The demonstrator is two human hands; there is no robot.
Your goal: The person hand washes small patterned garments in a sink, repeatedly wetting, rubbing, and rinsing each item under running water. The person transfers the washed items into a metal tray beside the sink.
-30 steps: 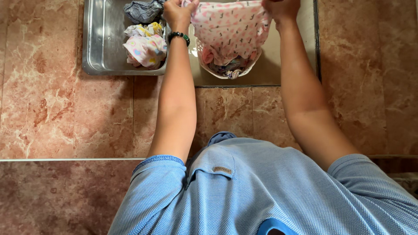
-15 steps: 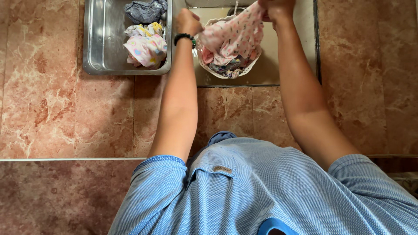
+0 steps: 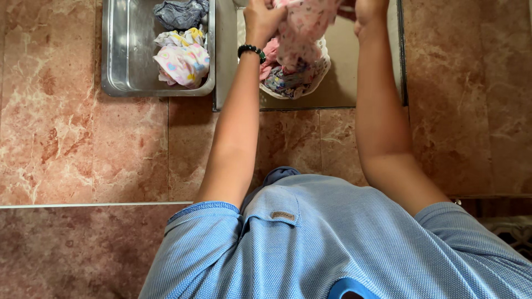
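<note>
steel tray (image 3: 119, 61) at left holds 3 wrung bundles (image 3: 183, 58). left hand (image 3: 263, 19) and right hand (image 3: 370, 10) both pinch the pink cloth (image 3: 303, 27), bunched above the white basket (image 3: 321, 75) in the sink (image 3: 354, 94). cloth judged soft, light, likely wet and limp; best gripped at its edges.

A small pink patterned garment (image 3: 303, 27) hangs bunched and crumpled, gripped at its top by both hands at the picture's upper edge; its lower folds drape down over the white basket (image 3: 320, 75) of mixed clothes beneath it
</note>
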